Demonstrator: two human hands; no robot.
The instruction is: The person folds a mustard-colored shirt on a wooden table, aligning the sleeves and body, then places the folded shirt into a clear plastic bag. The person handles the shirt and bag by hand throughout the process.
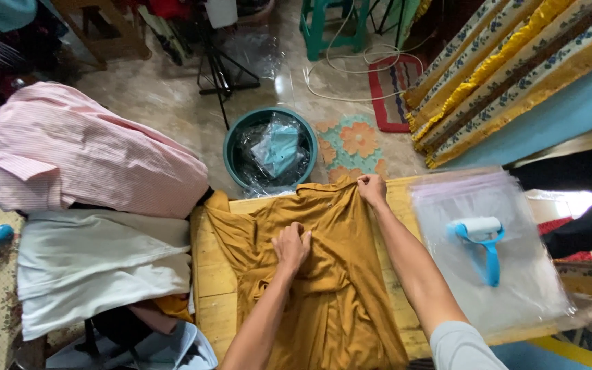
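left hand (291, 248) flat, ungripping on mustard shirt (323, 274), its hem cut off; right hand (372, 189) seemingly pinching the shoulder

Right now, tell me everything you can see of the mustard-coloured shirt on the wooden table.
The mustard shirt is soft, plain fabric, spread flat but wrinkled down the wooden table, collar at the far edge. The left hand presses its middle; the right hand pinches the cloth near the collar. One sleeve bunches toward the table's left corner. Its lower part runs out of view.
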